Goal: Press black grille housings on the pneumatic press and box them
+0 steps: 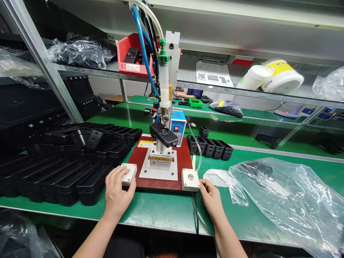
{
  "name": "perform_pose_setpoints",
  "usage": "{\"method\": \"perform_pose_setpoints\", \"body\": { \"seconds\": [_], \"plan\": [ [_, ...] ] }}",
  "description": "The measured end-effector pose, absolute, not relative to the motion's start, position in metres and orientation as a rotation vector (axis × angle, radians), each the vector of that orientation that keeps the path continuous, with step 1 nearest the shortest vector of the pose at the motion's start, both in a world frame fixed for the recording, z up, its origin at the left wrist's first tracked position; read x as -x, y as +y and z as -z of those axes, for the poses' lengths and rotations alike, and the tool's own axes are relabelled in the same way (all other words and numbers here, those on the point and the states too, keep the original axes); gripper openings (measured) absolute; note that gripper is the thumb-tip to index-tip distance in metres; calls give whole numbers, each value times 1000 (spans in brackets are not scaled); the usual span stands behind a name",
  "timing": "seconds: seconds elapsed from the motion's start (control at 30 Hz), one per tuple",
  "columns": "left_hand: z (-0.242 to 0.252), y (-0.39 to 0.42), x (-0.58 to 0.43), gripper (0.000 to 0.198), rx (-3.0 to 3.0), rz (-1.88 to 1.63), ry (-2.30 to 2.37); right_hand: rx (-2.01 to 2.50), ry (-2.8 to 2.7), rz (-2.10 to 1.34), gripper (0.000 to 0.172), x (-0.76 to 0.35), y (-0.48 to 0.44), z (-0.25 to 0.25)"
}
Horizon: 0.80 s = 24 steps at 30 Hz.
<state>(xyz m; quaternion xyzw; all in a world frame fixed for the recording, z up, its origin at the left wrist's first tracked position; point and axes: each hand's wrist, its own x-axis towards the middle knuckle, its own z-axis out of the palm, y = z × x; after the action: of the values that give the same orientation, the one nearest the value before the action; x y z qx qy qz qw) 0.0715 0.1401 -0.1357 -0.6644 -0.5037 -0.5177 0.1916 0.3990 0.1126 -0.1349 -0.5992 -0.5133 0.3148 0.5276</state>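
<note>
The black housing [163,134] sits on the post of a pneumatic press [164,89], which stands on a red mat [137,165] near the front edge of the green bench [161,218]; the left hand [118,191] lies over a white button box [129,174] at the mat's front left corner, its fingers [114,177] draped across the box without clenching; the right hand [211,200] sits at a second button box [190,180] at the front right corner, its fingertips [204,185] against the box's near side, grasping nothing; whether either button is pressed cannot be told.

A blue control box [177,125] stands behind the press; black housings [212,148] stand in a row to its right; stacked black trays [61,179] fill the bench's left side; a clear plastic bag [285,193] lies at the right edge; farther back, a co-worker's hand [182,94] rests on another bench [142,100].
</note>
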Motion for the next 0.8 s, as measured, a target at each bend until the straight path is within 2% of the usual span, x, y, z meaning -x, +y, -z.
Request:
{"method": "perform_pose_setpoints", "body": {
  "seconds": [0.8],
  "plan": [
    [136, 140, -70, 30, 1888, 1448, -1393, 1576, -1432, -630, 34, -400, 110, 140]
  ]
}}
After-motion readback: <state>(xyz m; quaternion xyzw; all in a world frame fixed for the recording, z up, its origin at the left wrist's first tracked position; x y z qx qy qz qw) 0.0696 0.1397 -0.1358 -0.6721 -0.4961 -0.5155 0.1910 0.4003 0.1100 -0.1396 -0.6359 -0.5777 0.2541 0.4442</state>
